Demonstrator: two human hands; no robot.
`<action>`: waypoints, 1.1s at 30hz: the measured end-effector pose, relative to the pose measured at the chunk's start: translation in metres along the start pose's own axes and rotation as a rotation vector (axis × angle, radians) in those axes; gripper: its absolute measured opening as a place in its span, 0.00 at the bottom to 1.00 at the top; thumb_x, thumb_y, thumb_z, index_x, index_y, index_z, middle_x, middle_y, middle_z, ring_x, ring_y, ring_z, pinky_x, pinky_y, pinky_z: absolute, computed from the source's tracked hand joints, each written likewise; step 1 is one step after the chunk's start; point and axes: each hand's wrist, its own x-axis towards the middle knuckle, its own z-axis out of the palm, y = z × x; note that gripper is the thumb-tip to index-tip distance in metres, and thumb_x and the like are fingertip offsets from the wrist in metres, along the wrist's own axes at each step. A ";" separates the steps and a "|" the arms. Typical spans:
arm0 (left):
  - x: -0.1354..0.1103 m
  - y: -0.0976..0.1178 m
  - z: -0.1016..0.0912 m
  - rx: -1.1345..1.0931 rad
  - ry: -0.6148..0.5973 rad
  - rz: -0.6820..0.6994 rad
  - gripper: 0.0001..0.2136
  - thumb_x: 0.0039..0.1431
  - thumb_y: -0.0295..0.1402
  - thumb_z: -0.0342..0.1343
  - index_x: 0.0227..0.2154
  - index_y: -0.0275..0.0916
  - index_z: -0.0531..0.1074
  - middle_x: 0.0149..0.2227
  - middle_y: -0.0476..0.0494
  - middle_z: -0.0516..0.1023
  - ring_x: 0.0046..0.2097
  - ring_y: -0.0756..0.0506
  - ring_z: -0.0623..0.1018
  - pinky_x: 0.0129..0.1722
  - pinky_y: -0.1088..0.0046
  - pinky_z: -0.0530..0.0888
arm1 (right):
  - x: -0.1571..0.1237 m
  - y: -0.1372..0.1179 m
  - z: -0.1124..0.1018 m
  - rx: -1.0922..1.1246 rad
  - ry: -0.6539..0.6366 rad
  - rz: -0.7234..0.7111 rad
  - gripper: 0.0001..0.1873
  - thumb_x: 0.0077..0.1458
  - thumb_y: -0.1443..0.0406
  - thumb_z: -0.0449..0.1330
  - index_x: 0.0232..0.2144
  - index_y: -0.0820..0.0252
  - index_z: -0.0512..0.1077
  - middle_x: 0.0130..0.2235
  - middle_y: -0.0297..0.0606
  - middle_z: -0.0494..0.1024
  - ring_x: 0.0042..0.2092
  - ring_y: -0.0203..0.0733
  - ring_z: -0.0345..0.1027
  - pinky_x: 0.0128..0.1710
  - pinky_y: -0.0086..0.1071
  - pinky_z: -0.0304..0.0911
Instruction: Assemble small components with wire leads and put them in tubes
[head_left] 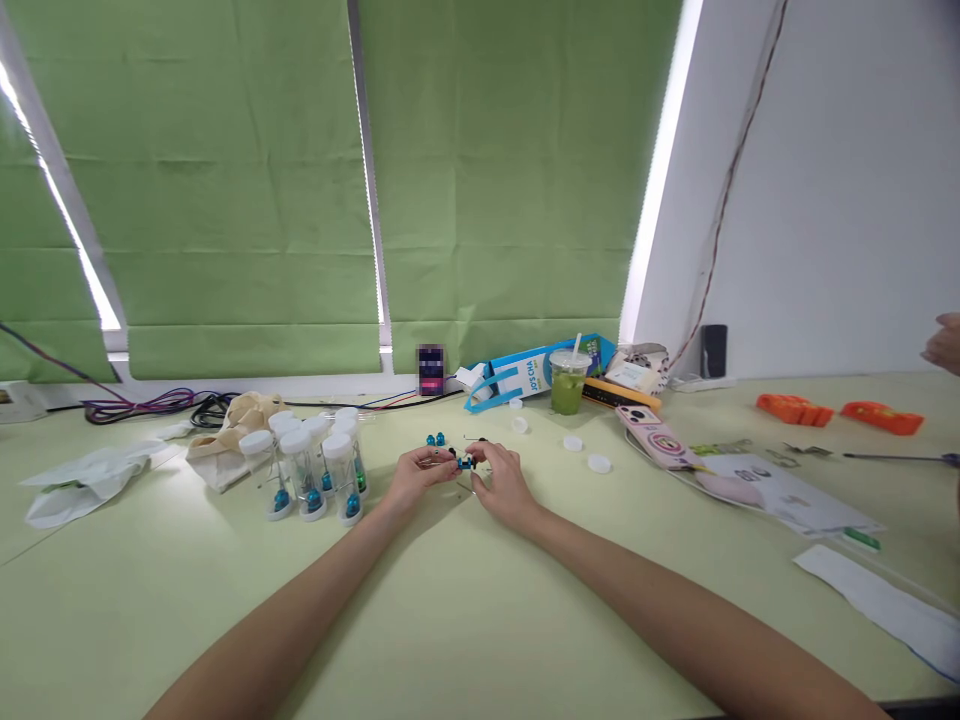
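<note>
Both my hands meet over the middle of the table, fingers pinched around one small blue-and-black part [466, 463]. My left hand [417, 478] is closed on its left side, with thin metal pieces showing by the fingers. From the right, my right hand [504, 484] is closed on the same part. Its exact kind is too small to make out. Just beyond my fingers lie small blue pieces [436, 439] on the table. Left of my left hand stand several clear tubes [306, 470] with white caps, blue pieces and thin rods inside.
White caps [599, 463] lie scattered to the right. Behind them stand a cup of green drink [568, 385] and a blue-white bag [517, 378]. A pink phone [654, 437], papers [780, 490] and orange pieces [795, 409] sit farther right. Another person's hand [943, 345] shows at the right edge.
</note>
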 end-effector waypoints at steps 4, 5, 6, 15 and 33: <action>-0.001 0.002 0.001 0.005 -0.004 0.002 0.11 0.38 0.30 0.65 0.27 0.33 0.73 0.27 0.43 0.80 0.33 0.45 0.79 0.39 0.68 0.74 | 0.000 0.001 0.000 0.003 -0.011 0.007 0.21 0.43 0.75 0.53 0.42 0.56 0.62 0.36 0.35 0.71 0.41 0.42 0.62 0.42 0.36 0.50; -0.001 0.002 0.001 0.006 -0.005 0.001 0.11 0.38 0.30 0.65 0.27 0.33 0.73 0.27 0.43 0.80 0.33 0.45 0.79 0.39 0.68 0.74 | 0.000 0.001 0.000 0.002 -0.013 0.008 0.21 0.43 0.75 0.53 0.42 0.56 0.62 0.36 0.35 0.71 0.41 0.42 0.62 0.42 0.36 0.50; -0.001 0.002 0.001 0.008 -0.006 0.001 0.11 0.39 0.30 0.65 0.28 0.33 0.73 0.27 0.42 0.80 0.33 0.45 0.79 0.39 0.68 0.74 | -0.001 0.001 0.000 0.001 -0.015 0.009 0.21 0.43 0.75 0.53 0.42 0.56 0.62 0.36 0.35 0.71 0.41 0.42 0.62 0.42 0.36 0.50; 0.000 0.000 0.000 0.000 -0.013 0.004 0.10 0.39 0.30 0.65 0.28 0.34 0.74 0.29 0.42 0.80 0.33 0.45 0.78 0.40 0.68 0.74 | -0.002 0.000 -0.001 -0.018 -0.033 0.011 0.21 0.44 0.75 0.51 0.42 0.55 0.62 0.34 0.34 0.71 0.41 0.42 0.62 0.41 0.35 0.50; 0.000 0.002 -0.001 -0.008 0.006 -0.001 0.13 0.37 0.33 0.66 0.28 0.34 0.74 0.30 0.41 0.81 0.34 0.43 0.79 0.41 0.65 0.72 | -0.002 -0.003 -0.002 -0.010 -0.039 0.008 0.20 0.45 0.75 0.51 0.42 0.56 0.62 0.31 0.33 0.71 0.38 0.41 0.63 0.41 0.34 0.49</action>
